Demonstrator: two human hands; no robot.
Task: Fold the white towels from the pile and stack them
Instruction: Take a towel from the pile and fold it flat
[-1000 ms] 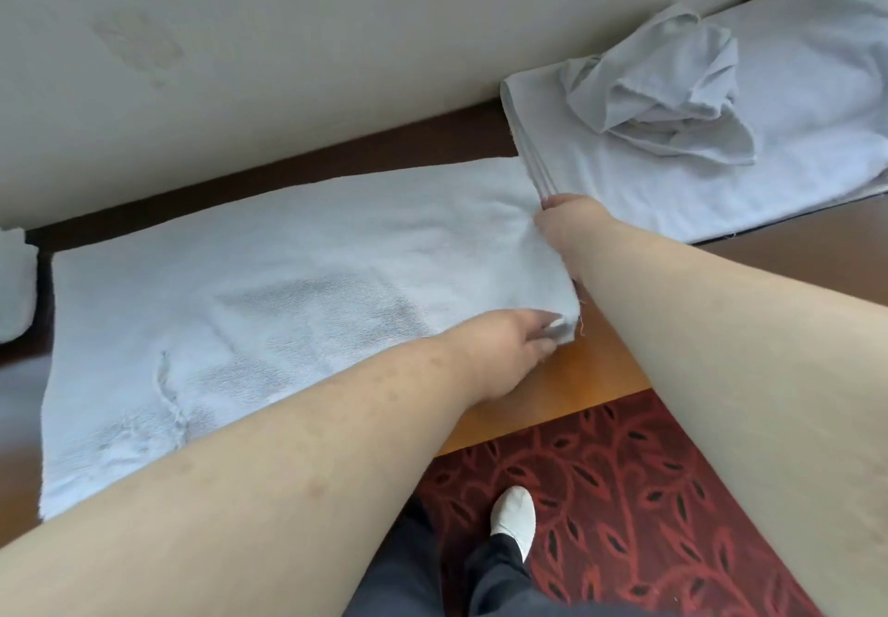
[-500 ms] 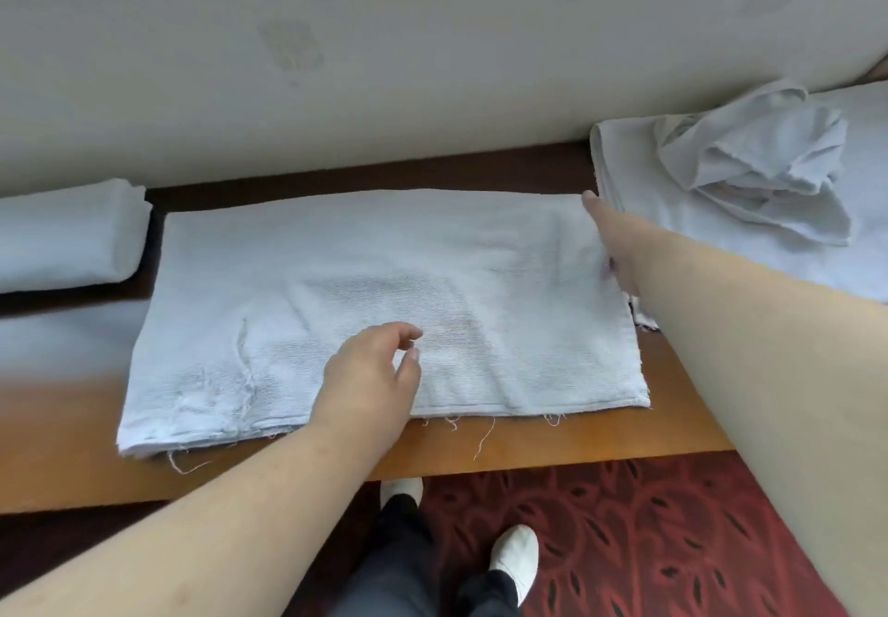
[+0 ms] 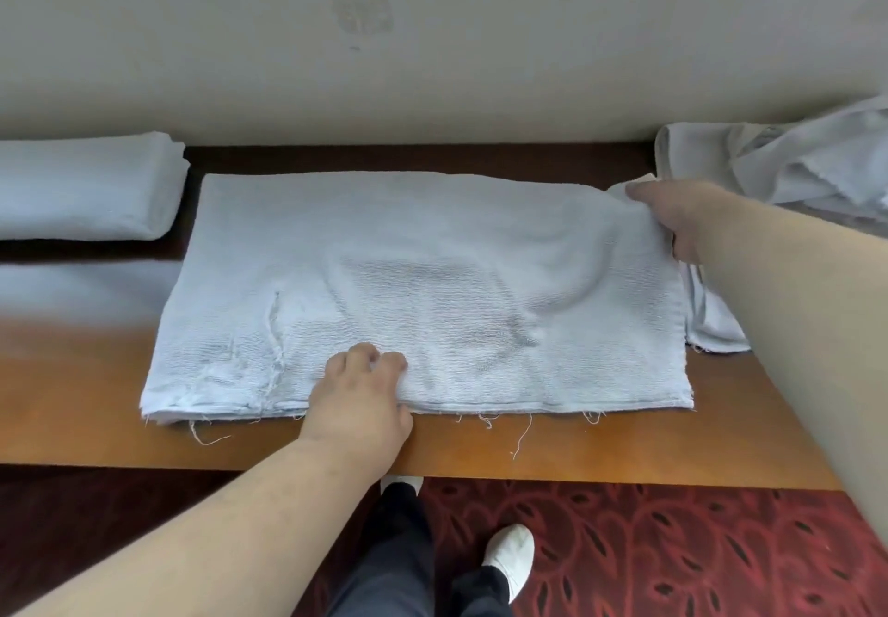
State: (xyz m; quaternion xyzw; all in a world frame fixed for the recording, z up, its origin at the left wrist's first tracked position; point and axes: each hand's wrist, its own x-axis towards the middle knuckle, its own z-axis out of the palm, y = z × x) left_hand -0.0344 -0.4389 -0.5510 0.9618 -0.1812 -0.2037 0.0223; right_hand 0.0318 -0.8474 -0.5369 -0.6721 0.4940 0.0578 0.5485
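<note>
Against a plain wall, the tabletop point(image 3: 624, 443) carries a half-folded towel point(image 3: 432, 289). Its far right corner is pinched by the right hand point(image 3: 682, 217); its near edge is gripped by the left hand point(image 3: 360, 400). Being soft, light and frayed, it is best held by corners.

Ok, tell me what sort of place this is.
Probably a hotel or guest room, though that is a guess. A polished wooden table stands against a plain wall, the floor has a red patterned carpet, and white towels are being folded: one spread towel, a folded towel beside it.
</note>
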